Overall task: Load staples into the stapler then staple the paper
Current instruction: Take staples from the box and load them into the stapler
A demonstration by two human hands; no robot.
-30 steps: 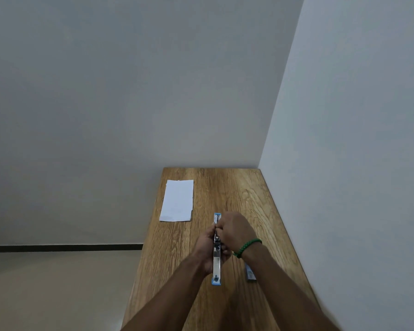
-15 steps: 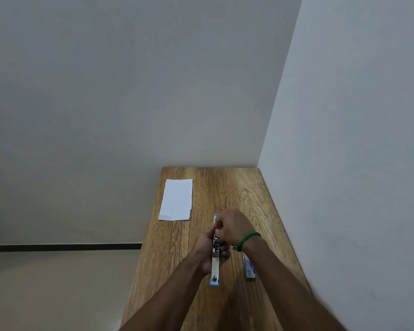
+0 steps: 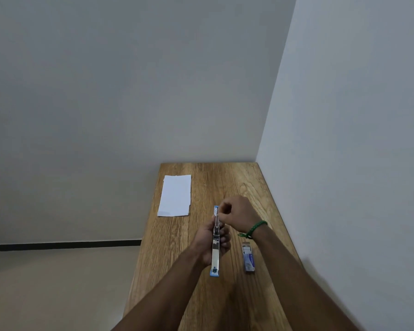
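From the head camera, a narrow wooden counter (image 3: 239, 182) ran away from the person into the corner of two pale walls, its right edge against the right-hand wall.

The left hand (image 3: 209, 244) was wrapped around the middle of the stapler (image 3: 215, 249), fingers clenched on its body and holding it lengthwise along the counter's midline, roughly halfway between the near and far edges. The stapler lay opened out flat: a shiny metal channel pointed toward the near edge and ended in a blue tip, while the other blue end stuck out toward the far edge past the hands. Whether it rested on the wood or was lifted just clear of it could not be told.

The right hand (image 3: 238, 213) sat directly over the far half of the stapler, fingers pinched together at the metal channel; what they gripped was too small to make out. A green braided bracelet (image 3: 255, 229) circled that wrist.

A small staple box (image 3: 248, 259) lay on the counter just beside the stapler, toward the right edge, its far end open.

The white paper (image 3: 175, 195) lay flat near the left edge, toward the far left corner, well apart from both hands.
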